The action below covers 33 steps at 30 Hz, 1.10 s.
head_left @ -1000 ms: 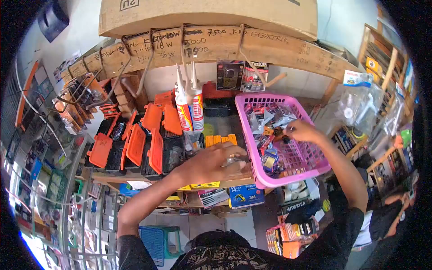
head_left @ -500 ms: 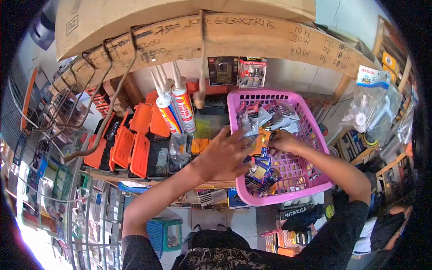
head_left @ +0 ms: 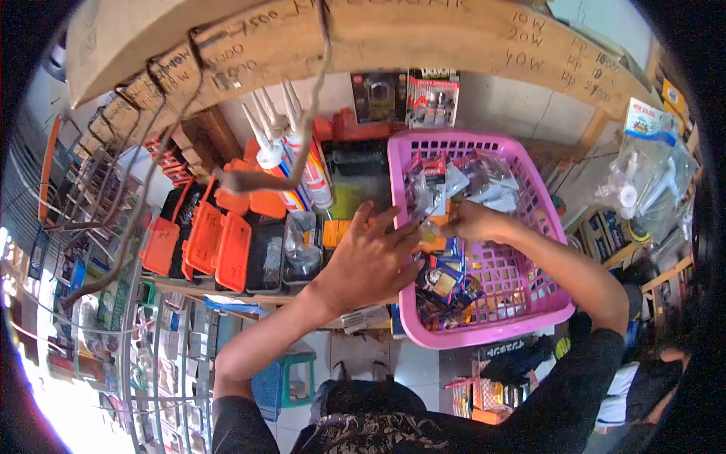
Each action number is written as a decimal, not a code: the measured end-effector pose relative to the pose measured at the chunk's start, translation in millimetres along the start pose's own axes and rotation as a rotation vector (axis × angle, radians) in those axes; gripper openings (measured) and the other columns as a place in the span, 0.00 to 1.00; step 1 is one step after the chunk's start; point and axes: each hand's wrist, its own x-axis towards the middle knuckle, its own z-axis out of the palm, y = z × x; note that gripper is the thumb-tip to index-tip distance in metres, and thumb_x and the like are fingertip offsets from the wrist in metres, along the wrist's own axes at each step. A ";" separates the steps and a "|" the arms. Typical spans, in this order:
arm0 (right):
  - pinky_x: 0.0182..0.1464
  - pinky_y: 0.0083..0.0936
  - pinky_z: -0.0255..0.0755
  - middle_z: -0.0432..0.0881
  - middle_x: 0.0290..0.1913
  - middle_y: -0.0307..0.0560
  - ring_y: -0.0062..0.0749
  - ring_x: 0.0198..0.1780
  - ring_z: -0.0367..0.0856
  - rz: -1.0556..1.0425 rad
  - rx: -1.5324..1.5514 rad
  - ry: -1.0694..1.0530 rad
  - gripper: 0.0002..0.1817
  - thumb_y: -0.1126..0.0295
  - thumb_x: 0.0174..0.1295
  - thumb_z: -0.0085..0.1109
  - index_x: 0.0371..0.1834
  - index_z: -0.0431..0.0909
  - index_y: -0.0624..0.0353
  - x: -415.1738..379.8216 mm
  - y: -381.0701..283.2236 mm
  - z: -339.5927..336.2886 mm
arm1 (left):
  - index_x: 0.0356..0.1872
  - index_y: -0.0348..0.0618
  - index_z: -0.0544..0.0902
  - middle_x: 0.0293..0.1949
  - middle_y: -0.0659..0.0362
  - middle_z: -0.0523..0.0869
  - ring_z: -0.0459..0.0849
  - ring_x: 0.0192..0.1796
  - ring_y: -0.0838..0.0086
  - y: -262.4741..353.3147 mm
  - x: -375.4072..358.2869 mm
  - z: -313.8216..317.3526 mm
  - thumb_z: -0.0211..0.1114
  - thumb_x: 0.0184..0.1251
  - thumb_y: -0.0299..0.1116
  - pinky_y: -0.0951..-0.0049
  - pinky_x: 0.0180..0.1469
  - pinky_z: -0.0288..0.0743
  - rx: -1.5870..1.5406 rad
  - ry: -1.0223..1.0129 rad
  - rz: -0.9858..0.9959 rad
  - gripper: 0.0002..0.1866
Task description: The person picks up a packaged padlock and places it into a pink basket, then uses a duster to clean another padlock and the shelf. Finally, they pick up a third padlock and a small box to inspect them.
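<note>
A pink plastic basket (head_left: 561,265) holds several small packaged goods. My left hand (head_left: 367,257) is over its left rim, fingers spread, the fingertips just above the packets inside. Inside the basket, my right hand (head_left: 482,225) has its fingers curled together beside an orange packet (head_left: 432,244); what they pinch is hidden. Clear plastic packets with white cards (head_left: 495,185) lie at the back of the basket. Blue-and-yellow packets (head_left: 442,278) are heaped along its left side, below my fingers.
Orange-lidded black boxes (head_left: 231,257) stand open at left, beside white sealant tubes (head_left: 314,174). A wooden beam (head_left: 423,41) with handwritten prices and a hanging dark cable (head_left: 295,170) cross overhead. Clear bags (head_left: 643,166) hang at right. A green stool (head_left: 299,378) is below.
The whole view has shifted, with the basket now a little further right and higher. My left hand has drawn slightly left toward the rim. My right hand stays among the packets.
</note>
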 end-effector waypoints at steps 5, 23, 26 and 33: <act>0.27 0.24 0.77 0.83 0.34 0.43 0.25 0.31 0.80 0.146 -0.015 -0.093 0.14 0.65 0.64 0.63 0.38 0.82 0.68 -0.1 6.2 -1.8 | 0.50 0.41 0.82 0.52 0.57 0.83 0.71 0.60 0.60 0.2 1.4 2.0 0.60 0.63 0.47 0.50 0.66 0.58 -0.017 0.024 -0.042 0.22; 0.20 0.19 0.71 0.85 0.31 0.44 0.29 0.28 0.86 0.360 0.025 -0.094 0.11 0.63 0.67 0.56 0.40 0.79 0.60 -68.3 -12.8 -65.8 | 0.53 0.42 0.79 0.57 0.54 0.79 0.70 0.62 0.53 8.0 0.0 2.3 0.63 0.63 0.43 0.50 0.63 0.63 -0.094 -0.021 -0.099 0.21; 0.22 0.23 0.72 0.86 0.33 0.52 0.33 0.31 0.87 0.444 0.029 -0.148 0.13 0.64 0.66 0.54 0.43 0.76 0.65 -83.5 6.0 -77.2 | 0.54 0.41 0.79 0.61 0.53 0.76 0.68 0.65 0.55 12.9 2.5 3.9 0.59 0.67 0.47 0.49 0.64 0.62 -0.109 -0.074 -0.058 0.22; 0.22 0.18 0.69 0.85 0.30 0.47 0.28 0.28 0.86 0.392 -0.095 -0.060 0.10 0.65 0.67 0.55 0.37 0.76 0.63 -100.8 -4.0 -70.2 | 0.57 0.42 0.77 0.63 0.52 0.74 0.63 0.70 0.56 28.7 10.3 6.0 0.53 0.70 0.51 0.42 0.67 0.56 -0.159 -0.175 -0.022 0.25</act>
